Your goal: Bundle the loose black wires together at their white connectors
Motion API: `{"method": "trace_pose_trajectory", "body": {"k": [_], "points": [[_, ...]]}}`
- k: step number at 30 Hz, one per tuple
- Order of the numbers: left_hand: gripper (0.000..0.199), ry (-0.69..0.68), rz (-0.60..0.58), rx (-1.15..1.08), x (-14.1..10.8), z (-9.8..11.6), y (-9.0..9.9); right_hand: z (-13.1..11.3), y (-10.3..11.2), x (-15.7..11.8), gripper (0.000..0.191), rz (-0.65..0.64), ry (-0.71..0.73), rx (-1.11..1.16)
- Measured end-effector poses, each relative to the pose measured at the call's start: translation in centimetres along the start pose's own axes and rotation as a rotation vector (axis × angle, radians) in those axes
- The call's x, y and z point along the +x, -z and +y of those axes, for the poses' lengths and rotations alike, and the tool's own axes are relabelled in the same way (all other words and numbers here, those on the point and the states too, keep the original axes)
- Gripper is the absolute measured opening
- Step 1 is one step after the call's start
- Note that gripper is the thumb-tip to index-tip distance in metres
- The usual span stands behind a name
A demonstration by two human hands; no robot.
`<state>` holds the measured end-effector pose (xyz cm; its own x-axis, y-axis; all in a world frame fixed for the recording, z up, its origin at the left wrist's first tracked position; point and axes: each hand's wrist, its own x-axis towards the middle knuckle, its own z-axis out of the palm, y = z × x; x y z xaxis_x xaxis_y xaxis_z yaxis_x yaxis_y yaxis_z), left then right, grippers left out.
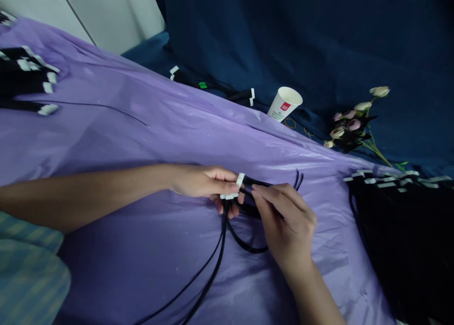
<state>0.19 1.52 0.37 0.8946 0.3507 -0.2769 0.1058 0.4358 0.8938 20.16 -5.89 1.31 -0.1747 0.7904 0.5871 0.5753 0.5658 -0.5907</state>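
Note:
Black cables (220,249) with white connectors (230,196) at their ends are held above the purple cloth near the middle of the view. My left hand (213,185) grips the white connectors, thumb on top and fingers curled beneath. Just to the right, my right hand (285,221) pinches the black cables close to the connectors, its thumb and index finger together. Some cable loops pass behind my right hand, and two thin cable ends stick up beyond it. Other strands hang down toward the bottom edge.
Black cables with white connectors (386,180) are piled at the right, with more (26,72) at the far left. Beyond the purple cloth (142,249) are a paper cup (283,102), rubber bands (290,123), artificial flowers (354,124) and another cable bundle (213,86).

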Motion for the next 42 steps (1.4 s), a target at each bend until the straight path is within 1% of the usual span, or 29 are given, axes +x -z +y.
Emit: {"method": "trace_pose_trajectory", "body": {"k": [7, 12, 15, 17, 21, 23, 26, 28, 29, 30, 32, 34, 36, 38, 42], "points": [[0.039, -0.014, 0.023, -0.023, -0.1, 0.2, -0.4, -0.1, -0.2, -0.2, 0.02, 0.022, 0.012, -0.029], [0.035, 0.013, 0.021, -0.097, 0.0, 0.2, -0.2, 0.0, -0.4, -0.4, 0.021, 0.026, 0.026, -0.099], [0.038, 0.014, 0.013, -0.142, 0.0, 0.2, -0.1, 0.0, -0.3, -0.4, 0.022, 0.013, 0.028, -0.125], [0.039, 0.004, 0.018, -0.151, 0.0, 0.1, -0.1, -0.1, -0.2, -0.4, 0.023, -0.001, 0.03, -0.122], [0.033, -0.007, 0.071, -0.13, 0.1, 0.0, -0.1, 0.0, 0.7, -0.2, 0.025, -0.019, 0.024, -0.137], [0.033, -0.005, 0.082, -0.147, 0.2, -0.1, -0.1, 0.1, 1.4, -0.1, 0.026, 0.025, -0.011, -0.182], [0.035, 0.008, 0.096, -0.204, 0.3, -0.1, 0.2, 0.5, 2.7, -0.1, 0.025, 0.153, -0.095, -0.213], [0.035, 0.012, 0.13, -0.243, 0.3, -0.1, 0.3, 0.6, 3.4, -0.1, 0.021, 0.217, -0.104, -0.233], [0.034, 0.013, 0.147, -0.26, 0.3, -0.1, 0.4, 0.7, 3.7, -0.1, 0.018, 0.221, -0.083, -0.251], [0.033, 0.015, 0.162, -0.276, 0.3, 0.0, 0.4, 0.8, 3.9, -0.1, 0.015, 0.199, -0.051, -0.275], [0.033, 0.023, 0.178, -0.3, 0.4, 0.1, 0.4, 1.0, 4.0, 0.0, 0.012, 0.1, 0.01, -0.305], [0.033, 0.035, 0.191, -0.309, 0.3, 0.2, 0.4, 1.2, 3.9, -0.1, 0.012, -0.017, 0.016, -0.305], [0.034, 0.038, 0.197, -0.311, 0.3, 0.3, 0.4, 1.5, 3.7, -0.1, 0.012, -0.091, -0.009, -0.309], [0.035, 0.036, 0.19, -0.319, 0.3, 0.3, 0.5, 1.6, 3.5, -0.2, 0.012, -0.114, -0.017, -0.318], [0.037, 0.03, 0.191, -0.343, 0.3, 0.3, 0.5, 1.2, 3.5, -0.1, 0.01, -0.104, -0.006, -0.265]]}}
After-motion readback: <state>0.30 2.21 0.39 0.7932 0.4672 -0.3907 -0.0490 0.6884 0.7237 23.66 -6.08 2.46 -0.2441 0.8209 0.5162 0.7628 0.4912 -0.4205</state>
